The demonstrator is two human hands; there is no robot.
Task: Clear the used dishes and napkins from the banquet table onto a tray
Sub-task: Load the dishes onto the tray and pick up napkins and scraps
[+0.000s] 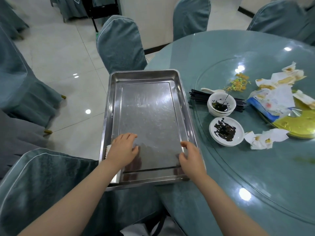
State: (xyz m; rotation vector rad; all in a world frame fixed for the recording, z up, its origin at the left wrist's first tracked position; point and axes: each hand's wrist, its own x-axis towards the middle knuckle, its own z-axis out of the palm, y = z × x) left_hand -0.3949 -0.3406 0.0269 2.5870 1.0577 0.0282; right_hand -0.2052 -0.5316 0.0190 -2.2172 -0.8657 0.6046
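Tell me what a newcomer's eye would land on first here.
The big steel tray, bare at centre, with the left hand over its floor and the right hand at its right rim. Right of it, on the glass-topped table, sit a sauce-smeared bowl, a plate and crumpled napkins.

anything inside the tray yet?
No dishes or napkins. The tray shows bare scratched metal, with the left hand inside and the right hand at its right rim. A white object peeks from under the left hand, mostly covered.
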